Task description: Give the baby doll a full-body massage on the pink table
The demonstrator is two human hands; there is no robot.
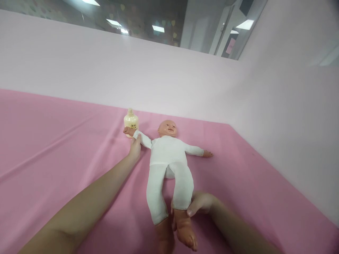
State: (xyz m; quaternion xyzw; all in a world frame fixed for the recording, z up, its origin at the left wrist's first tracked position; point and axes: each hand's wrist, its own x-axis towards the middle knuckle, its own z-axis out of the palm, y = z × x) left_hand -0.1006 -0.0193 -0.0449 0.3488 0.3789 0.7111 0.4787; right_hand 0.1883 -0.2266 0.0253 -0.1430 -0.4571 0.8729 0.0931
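A baby doll (168, 150) in a white cloth suit lies face up, its head toward the wall and its bare feet toward me. My left hand (135, 148) is closed around the doll's sleeved arm on the left side, near the wrist. At the lower right, my right hand (202, 203) grips the doll's leg just above the ankle, thumb on top and fingers passing underneath. Behind the doll's left-side hand stands a cream bottle (131, 120) with a nipple-shaped top and a small printed face, partly hidden by that hand.
Pink cloth (66, 141) with a few creases covers the surface under the doll. A white wall (106, 70) rises behind it and another wall (291, 123) borders the right. Above the back wall, a window (148, 21) reflects ceiling lights.
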